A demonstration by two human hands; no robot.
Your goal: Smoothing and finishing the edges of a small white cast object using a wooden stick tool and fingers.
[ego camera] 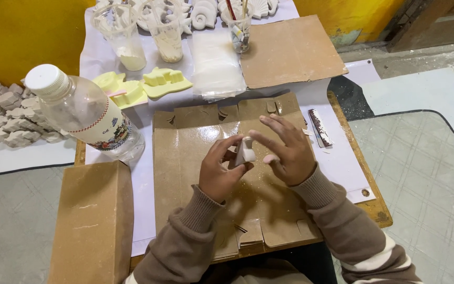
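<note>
The table [366, 202] is a small wooden one, covered by a white sheet [337, 163]; on the sheet, straight before the person, lies a flattened brown cardboard box [185, 158] with a glossy face, and a second plain cardboard sheet [290, 50] lies at the far right; a closed brown cardboard box [93, 221] stands at the near left corner; just beyond it a clear plastic bottle [88, 113] with a white cap lies tilted, its label toward the camera; behind the flattened box rests a stack of clear plastic bags [215, 66], and left of it the yellow moulds [143, 87], touching one another; farther back stand two clear cups [143, 39] holding white powder and a third cup with brushes [239, 29], with white plaster shell casts [206, 13] along the far edge; grey-white casts [6, 115] are heaped off the table's left side; a narrow dark file [320, 127] lies on the sheet right of the hands; the left hand [219, 171] has its fingers closed around a small white plaster piece [245, 152], held above the middle of the flattened box; the right hand [287, 150] touches that piece with its thumb and forefinger, the other fingers spread loose.
</note>
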